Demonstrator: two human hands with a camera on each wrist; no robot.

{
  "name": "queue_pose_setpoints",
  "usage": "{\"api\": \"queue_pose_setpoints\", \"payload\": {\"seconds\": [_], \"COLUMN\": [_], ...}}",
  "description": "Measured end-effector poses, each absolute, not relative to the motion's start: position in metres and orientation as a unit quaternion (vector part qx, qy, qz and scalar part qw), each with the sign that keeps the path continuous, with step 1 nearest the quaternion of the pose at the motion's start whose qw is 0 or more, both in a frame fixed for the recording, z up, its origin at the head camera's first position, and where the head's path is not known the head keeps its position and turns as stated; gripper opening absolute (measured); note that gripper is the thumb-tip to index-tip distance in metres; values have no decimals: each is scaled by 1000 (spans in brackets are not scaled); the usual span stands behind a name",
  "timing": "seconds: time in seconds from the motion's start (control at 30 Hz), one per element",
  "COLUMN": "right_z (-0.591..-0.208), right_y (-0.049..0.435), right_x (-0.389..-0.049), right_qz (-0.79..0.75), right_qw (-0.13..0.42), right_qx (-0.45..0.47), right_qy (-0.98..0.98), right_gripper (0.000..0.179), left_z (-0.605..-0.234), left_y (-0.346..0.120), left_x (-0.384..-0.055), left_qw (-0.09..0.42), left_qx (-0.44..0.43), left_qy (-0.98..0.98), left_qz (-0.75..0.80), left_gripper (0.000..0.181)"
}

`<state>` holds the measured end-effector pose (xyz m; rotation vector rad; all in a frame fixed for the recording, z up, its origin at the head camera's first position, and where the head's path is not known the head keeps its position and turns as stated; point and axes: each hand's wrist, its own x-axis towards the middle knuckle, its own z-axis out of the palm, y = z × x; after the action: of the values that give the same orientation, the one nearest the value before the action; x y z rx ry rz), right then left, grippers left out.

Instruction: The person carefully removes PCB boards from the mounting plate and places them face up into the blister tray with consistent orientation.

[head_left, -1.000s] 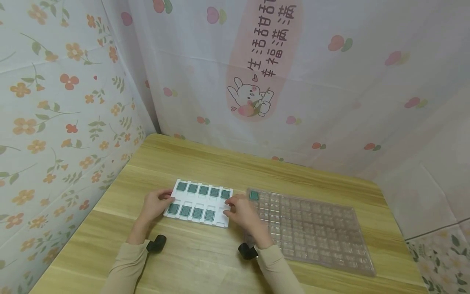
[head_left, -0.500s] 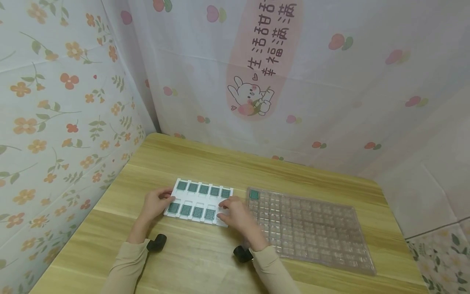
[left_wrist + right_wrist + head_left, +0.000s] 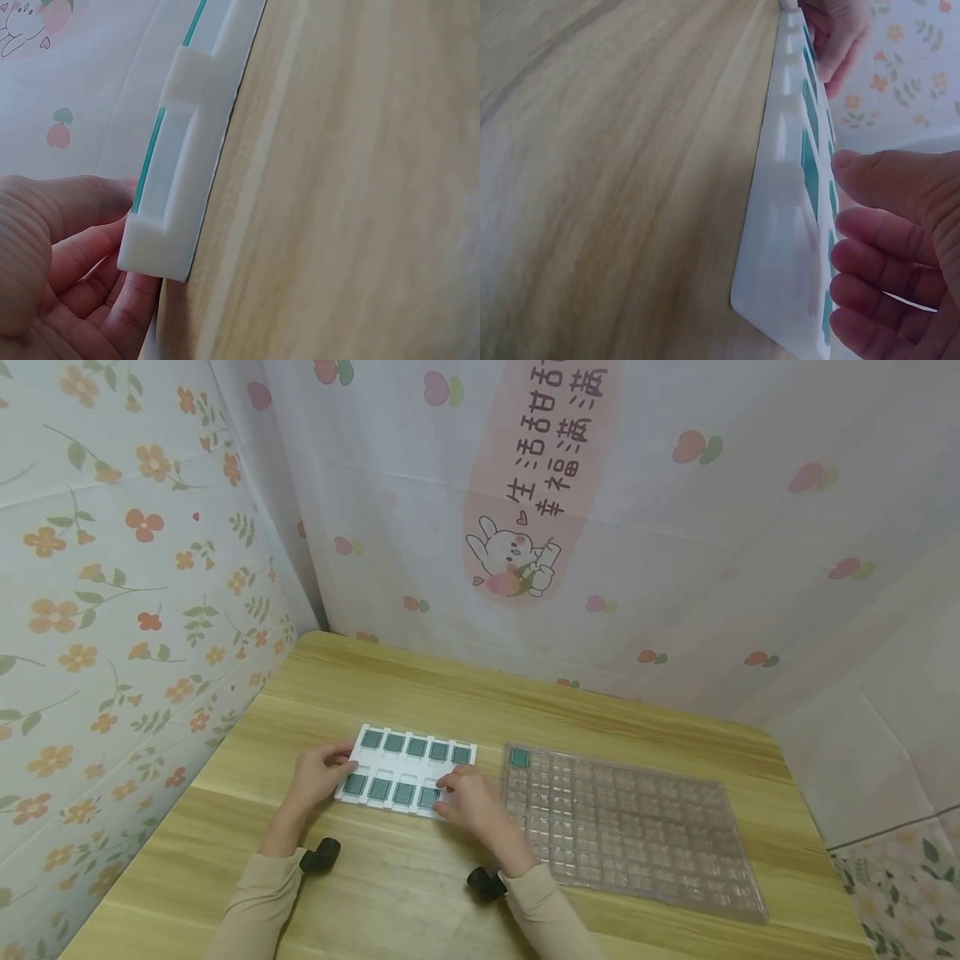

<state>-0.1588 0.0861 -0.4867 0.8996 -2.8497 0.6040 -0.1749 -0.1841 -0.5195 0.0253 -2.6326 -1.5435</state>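
A white plastic tray [image 3: 375, 763] lies on the table, with small green square chips in two rows. My left hand [image 3: 318, 777] holds its left end; in the left wrist view the thumb [image 3: 90, 201] is at the corner and the fingers are curled beside it. Over the tray's right part is my right hand [image 3: 476, 806], thumb and forefinger apart at the last chip [image 3: 428, 798] of the near row. The right wrist view has the thumb [image 3: 885, 176] close by that chip [image 3: 810, 176], the other fingers bent. The tray's near right pocket is partly hidden behind this hand.
Right of the white tray lies a large clear plastic tray [image 3: 637, 827] with many pockets; one green chip [image 3: 519, 758] sits in its far left corner pocket. The wooden table [image 3: 405, 893] has patterned curtains [image 3: 390, 527] behind and beside it.
My right hand has moved left from the tray's right edge, across its near right pocket, to the last chip in the near row. The left hand has stayed at the tray's left end.
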Motion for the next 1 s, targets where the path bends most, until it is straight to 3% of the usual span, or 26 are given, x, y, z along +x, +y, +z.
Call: {"api": "queue_pose_setpoints", "payload": {"seconds": [1.0], "right_z": [-495], "right_y": [76], "right_x": [-159], "right_qz": [172], "right_qw": [42], "right_qx": [271], "right_qy": [-946], "right_gripper": [27], "left_z": [-518], "left_y": [-183], "left_x": [-174], "left_qw": [39], "left_qx": [13], "left_qy": [-863], "left_qz": [-503], "left_gripper": [32]}}
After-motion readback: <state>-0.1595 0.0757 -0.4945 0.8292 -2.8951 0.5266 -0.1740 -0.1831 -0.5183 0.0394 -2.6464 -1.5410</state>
